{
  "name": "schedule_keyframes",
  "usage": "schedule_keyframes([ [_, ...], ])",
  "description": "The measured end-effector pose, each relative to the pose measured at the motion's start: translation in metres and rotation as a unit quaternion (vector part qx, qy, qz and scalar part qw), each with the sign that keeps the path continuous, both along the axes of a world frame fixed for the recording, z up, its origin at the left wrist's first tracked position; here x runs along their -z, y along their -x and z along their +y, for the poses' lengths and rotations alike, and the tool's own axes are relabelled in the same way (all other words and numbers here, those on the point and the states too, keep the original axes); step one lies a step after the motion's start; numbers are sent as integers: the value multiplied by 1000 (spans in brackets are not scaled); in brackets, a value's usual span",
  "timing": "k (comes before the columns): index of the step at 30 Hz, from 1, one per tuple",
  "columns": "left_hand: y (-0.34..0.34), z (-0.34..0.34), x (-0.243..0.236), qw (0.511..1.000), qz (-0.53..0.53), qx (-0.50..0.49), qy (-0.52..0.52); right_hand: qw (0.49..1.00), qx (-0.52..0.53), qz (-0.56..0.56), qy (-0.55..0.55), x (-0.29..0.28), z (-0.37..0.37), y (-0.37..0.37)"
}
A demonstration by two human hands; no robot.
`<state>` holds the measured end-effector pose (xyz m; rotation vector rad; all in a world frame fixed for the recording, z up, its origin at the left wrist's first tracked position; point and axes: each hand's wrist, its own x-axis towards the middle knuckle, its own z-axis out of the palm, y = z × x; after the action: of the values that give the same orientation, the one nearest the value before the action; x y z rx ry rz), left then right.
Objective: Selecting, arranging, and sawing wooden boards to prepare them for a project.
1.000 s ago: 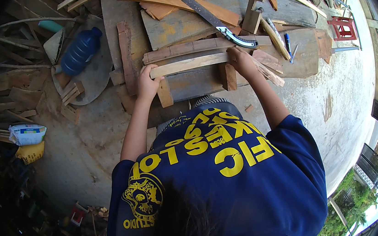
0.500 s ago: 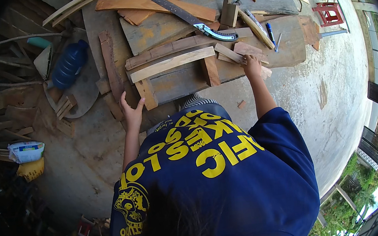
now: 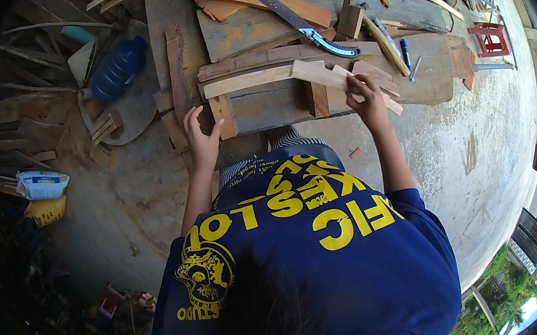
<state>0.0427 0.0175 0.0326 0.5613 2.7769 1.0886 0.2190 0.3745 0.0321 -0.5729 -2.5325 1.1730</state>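
Observation:
My right hand (image 3: 368, 97) pinches the near end of a short flat wooden slat (image 3: 311, 73), raised over the bench. The slat's far end overlaps a long pale wooden strip (image 3: 243, 81). Two short wooden blocks meet that strip, a left block (image 3: 224, 114) and a middle block (image 3: 318, 101); how they are joined I cannot tell. Beside the left block my left hand (image 3: 202, 138) is open, thumb and fingers apart, holding nothing. Below and beside my right hand lie a few small wood offcuts (image 3: 377, 77).
A handsaw (image 3: 327, 45) lies across boards behind the strip. To the right are a hammer (image 3: 385, 46), a blue pen (image 3: 405, 52) and a nail-like metal piece (image 3: 416, 68). A blue water jug (image 3: 119, 68) stands left, a red stool (image 3: 489, 39) far right.
My right hand has lifted the slat from among the offcuts, its far end now over the pale strip. My left hand stays open beside the left block. The whole view has shifted slightly.

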Motion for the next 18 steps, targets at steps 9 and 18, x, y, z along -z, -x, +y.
schedule_keyframes([
  [9,15,-19,29,983,-182,1,-33,960,-242,11,-142,17,-102,80],
  [18,18,-20,52,976,-203,7,-79,962,-222,7,-158,38,-120,87],
])
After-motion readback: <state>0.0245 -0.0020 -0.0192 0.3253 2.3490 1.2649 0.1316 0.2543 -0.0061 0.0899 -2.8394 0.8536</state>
